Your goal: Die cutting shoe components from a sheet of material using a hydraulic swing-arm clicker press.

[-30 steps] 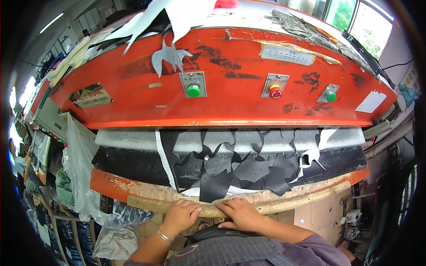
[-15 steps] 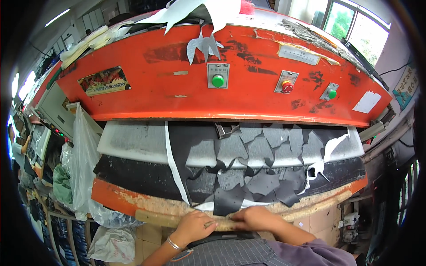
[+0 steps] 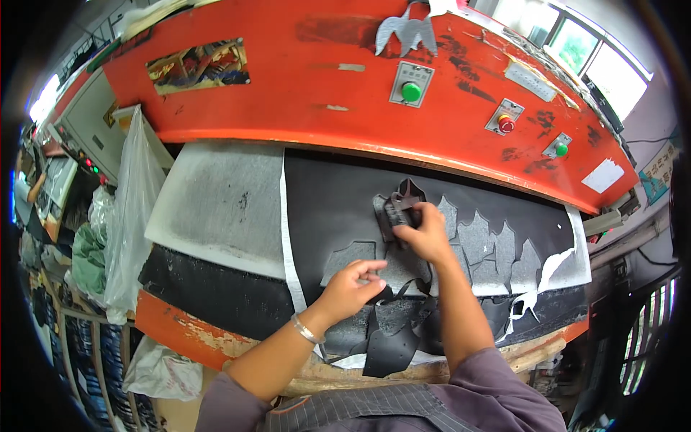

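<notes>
A dark cutting die [image 3: 394,216] is in my right hand [image 3: 426,234], fingers closed on its edge, over the black sheet material [image 3: 338,194]. Shapes cut out of this sheet leave gaps through which the pale grey cutting board [image 3: 216,209] shows. Nearer to me, my left hand [image 3: 353,286] hovers by the gaps, thumb and fingers apart, with nothing visible in it. A loose black cut piece [image 3: 391,351] hangs over the front edge below my hands, and more dark pieces lie behind it, partly hidden by my right forearm.
Above the board stands the red press beam [image 3: 288,86] with a green button [image 3: 411,91] and a red stop button [image 3: 506,124]. A worn wooden rail [image 3: 533,356] runs along the front. Clear plastic sheeting [image 3: 129,223] hangs at the left.
Both hands have left the front rail and reached forward over the sheet. My right hand has taken hold of the cutting die. The view has tilted and shifted.
</notes>
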